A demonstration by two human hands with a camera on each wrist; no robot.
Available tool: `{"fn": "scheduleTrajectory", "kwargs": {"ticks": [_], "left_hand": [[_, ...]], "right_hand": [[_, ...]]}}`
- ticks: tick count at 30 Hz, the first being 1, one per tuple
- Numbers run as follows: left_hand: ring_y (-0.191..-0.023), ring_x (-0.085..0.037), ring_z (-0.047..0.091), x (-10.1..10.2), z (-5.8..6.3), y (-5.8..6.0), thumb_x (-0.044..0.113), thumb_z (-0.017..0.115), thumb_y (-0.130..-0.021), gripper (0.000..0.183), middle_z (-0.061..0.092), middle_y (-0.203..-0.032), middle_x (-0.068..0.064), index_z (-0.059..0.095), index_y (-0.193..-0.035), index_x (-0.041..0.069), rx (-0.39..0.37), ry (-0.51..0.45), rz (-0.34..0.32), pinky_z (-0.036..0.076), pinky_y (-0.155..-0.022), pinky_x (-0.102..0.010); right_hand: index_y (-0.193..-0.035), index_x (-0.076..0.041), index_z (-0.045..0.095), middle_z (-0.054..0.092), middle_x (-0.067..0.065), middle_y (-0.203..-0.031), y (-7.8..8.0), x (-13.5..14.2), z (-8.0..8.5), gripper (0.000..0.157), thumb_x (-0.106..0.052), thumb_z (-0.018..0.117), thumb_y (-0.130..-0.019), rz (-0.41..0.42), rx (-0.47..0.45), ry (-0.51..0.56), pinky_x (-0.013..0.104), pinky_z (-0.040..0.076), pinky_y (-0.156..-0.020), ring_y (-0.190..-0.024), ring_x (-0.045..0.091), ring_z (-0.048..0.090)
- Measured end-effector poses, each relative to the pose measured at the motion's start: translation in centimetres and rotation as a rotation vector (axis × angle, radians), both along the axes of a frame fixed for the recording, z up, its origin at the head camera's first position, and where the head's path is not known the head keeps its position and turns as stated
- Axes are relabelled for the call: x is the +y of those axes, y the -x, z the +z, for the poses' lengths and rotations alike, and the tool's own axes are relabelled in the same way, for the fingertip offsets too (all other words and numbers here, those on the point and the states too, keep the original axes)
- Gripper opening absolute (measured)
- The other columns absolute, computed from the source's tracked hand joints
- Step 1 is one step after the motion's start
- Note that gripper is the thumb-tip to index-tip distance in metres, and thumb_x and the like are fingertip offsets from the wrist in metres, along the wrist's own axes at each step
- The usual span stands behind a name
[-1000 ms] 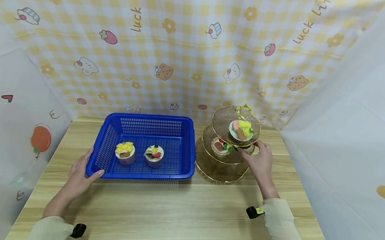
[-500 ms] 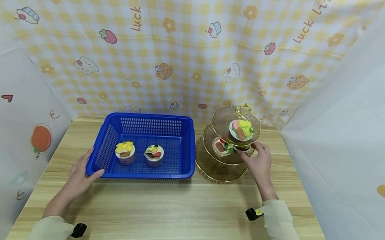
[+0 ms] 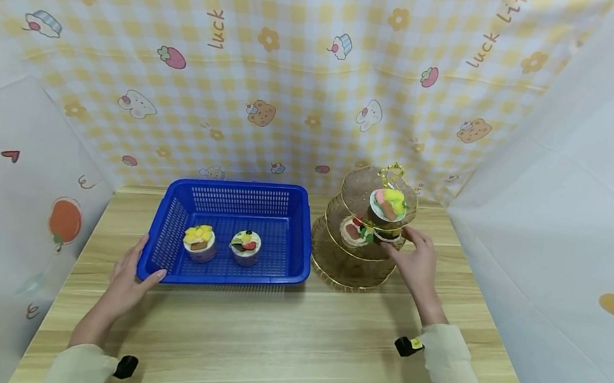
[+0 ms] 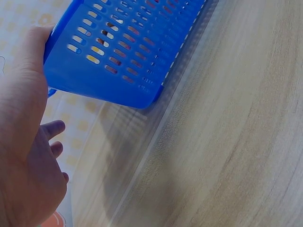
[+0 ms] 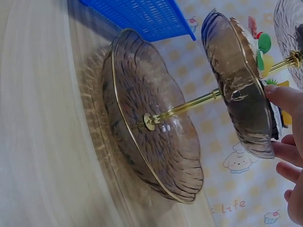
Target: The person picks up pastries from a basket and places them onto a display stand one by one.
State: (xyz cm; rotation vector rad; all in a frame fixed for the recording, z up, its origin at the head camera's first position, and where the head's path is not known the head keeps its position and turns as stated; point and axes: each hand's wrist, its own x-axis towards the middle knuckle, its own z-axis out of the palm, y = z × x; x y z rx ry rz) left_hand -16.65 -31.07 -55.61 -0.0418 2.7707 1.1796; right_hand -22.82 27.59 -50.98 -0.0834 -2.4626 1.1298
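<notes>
Head view: my right hand point(image 3: 419, 263) pinches a dark-cupped cake point(image 3: 389, 235) on the middle plate point(image 5: 232, 61) of a tiered stand point(image 5: 161, 90), presumably for balance, while my left hand point(image 3: 126, 281) spreads around the basket point(image 3: 239, 199) corner, apparently steadying it.

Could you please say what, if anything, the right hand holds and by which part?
On the middle tier, the right hand seems to hold a cake by its sides.

Free room lies toward the near edge of the counter point(image 3: 287, 349); the basket point(image 3: 215, 280) and tiered stand point(image 3: 351, 275) block the far edge's middle.
</notes>
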Motion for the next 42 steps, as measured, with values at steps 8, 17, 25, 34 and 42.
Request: {"fn": "scheduleTrajectory", "kwargs": {"ticks": [8,17,25,34,42], "left_hand": [[-0.142,-0.059,0.001,0.0,0.0,-0.1,0.043,0.059,-0.096,0.096,0.001,-0.160,-0.036,-0.011,-0.160,0.022,0.017,0.003,0.001,0.003,-0.106,-0.080],[-0.143,-0.058,-0.003,-0.1,0.0,0.0,0.046,0.056,-0.097,0.096,-0.005,-0.161,-0.035,-0.015,-0.159,0.025,-0.013,-0.005,-0.008,0.005,-0.105,-0.082],[-0.142,-0.059,0.000,0.0,-0.1,0.1,0.044,0.057,-0.097,0.095,-0.003,-0.161,-0.034,-0.012,-0.159,0.026,0.003,-0.012,-0.002,0.007,-0.103,-0.083],[-0.143,-0.058,-0.001,-0.1,0.1,0.2,0.046,0.057,-0.097,0.096,-0.005,-0.162,-0.033,-0.015,-0.158,0.027,-0.018,-0.009,-0.002,0.006,-0.105,-0.082],[-0.144,-0.057,-0.002,-0.1,0.0,0.0,0.045,0.058,-0.096,0.097,-0.006,-0.162,-0.033,-0.013,-0.159,0.026,-0.009,-0.021,0.003,0.007,-0.104,-0.083]], "right_hand": [[-0.127,-0.001,0.063,0.069,0.019,-0.120,-2.6,-0.1,0.8,0.061,-0.021,0.086,-0.075,-0.046,0.015,0.032,0.053,0.037,-0.108,-0.122,0.035,0.053],[-0.113,0.003,0.069,0.074,0.018,-0.104,-6.4,-3.7,-0.3,0.051,-0.006,0.088,-0.066,0.047,0.291,-0.005,0.031,0.043,-0.093,-0.096,0.035,0.062],[-0.120,-0.004,0.068,0.075,0.012,-0.108,-5.8,-9.5,-0.6,0.055,-0.006,0.088,-0.069,0.418,0.261,0.028,0.019,0.049,-0.092,-0.100,0.023,0.066],[-0.140,-0.010,0.054,0.067,0.005,-0.131,-0.3,-17.1,3.3,0.071,-0.025,0.084,-0.078,0.758,0.068,-0.103,0.037,0.052,-0.101,-0.120,0.021,0.062],[-0.147,-0.018,0.048,0.060,0.000,-0.142,6.0,-23.2,5.2,0.075,-0.033,0.081,-0.081,0.925,-0.095,-0.136,0.035,0.044,-0.112,-0.134,0.013,0.053]]}}
